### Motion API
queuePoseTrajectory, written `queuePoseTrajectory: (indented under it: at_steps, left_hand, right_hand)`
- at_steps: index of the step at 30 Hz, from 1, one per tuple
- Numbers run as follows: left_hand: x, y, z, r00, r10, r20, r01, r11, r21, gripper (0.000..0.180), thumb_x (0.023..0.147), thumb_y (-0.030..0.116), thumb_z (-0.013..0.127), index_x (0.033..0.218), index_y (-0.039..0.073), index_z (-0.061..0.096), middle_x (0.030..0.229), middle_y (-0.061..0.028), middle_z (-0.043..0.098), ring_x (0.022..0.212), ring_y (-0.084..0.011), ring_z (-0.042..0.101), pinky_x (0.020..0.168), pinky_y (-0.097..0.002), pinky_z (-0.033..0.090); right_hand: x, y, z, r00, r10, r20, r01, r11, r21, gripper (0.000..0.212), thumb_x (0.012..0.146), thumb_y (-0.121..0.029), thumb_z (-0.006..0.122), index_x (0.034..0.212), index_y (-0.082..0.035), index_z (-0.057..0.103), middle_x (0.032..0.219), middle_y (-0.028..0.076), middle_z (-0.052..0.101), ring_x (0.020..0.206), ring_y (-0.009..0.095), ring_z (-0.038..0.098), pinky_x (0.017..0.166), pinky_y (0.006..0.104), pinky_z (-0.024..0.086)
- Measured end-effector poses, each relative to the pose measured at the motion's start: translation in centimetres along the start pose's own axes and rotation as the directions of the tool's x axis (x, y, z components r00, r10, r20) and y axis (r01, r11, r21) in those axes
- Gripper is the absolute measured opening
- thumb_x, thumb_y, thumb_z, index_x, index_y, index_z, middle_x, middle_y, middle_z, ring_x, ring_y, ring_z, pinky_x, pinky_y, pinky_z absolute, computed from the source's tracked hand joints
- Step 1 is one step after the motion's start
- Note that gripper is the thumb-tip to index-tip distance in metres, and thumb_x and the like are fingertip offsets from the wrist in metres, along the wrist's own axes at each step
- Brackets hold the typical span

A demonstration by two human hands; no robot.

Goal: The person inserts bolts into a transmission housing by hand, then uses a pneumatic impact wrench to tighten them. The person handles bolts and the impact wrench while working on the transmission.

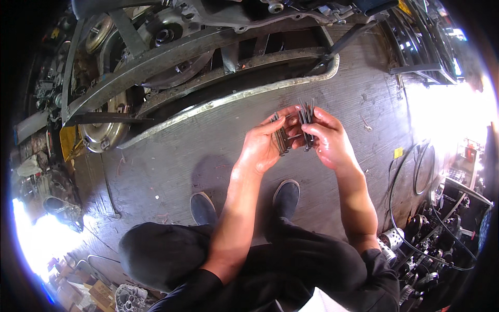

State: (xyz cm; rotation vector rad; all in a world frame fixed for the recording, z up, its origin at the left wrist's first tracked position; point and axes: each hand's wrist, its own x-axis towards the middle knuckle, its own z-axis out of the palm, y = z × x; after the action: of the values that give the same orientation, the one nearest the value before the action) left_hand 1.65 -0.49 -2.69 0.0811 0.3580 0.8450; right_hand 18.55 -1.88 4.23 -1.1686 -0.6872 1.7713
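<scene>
Two bolt bundles (281,138): your left hand (261,145) curls its fingers closed around one, your right hand (329,139) pinches the other; overlapping bolts prevent exact counting. Two shoes (286,197) below.

The head-mounted fisheye camera is facing steeply down from above the person's lap (312,262) toward the floor (171,171). It is framing the left fingers (288,111) and right fingers (327,119) at close range, near mid-view, while curving straight edges outward.
</scene>
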Motion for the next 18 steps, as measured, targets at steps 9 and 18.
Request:
queuePoseTrajectory:
  at_steps: [9, 18]
  left_hand:
    - [-0.4, -0.3, -1.2, 0.993, -0.009, -0.12, 0.016, 0.998, 0.058, 0.037, 0.108, 0.02, 0.046, 0.137, -0.001, 0.053, 0.122, -0.0131, 0.066, 0.109, -0.0267, 0.067, 0.09, -0.0439, 0.057]
    - [-0.2, -0.3, -0.7, 0.995, 0.023, -0.099, -0.026, 0.999, -0.025, 0.036, 0.108, 0.013, 0.044, 0.141, 0.0, 0.049, 0.126, -0.0193, 0.064, 0.107, -0.0314, 0.069, 0.091, -0.0456, 0.06]
  right_hand:
    - [1.8, 1.7, 0.5, 0.981, -0.172, -0.091, 0.104, 0.86, -0.499, 0.034, 0.094, 0.007, 0.058, 0.127, 0.001, 0.054, 0.105, 0.014, 0.073, 0.087, 0.023, 0.073, 0.076, 0.0365, 0.061]
    - [0.7, 1.1, 1.1, 0.946, -0.306, -0.102, 0.151, 0.699, -0.699, 0.037, 0.092, 0.006, 0.06, 0.128, 0.002, 0.052, 0.092, 0.012, 0.072, 0.083, 0.02, 0.073, 0.071, 0.0334, 0.059]
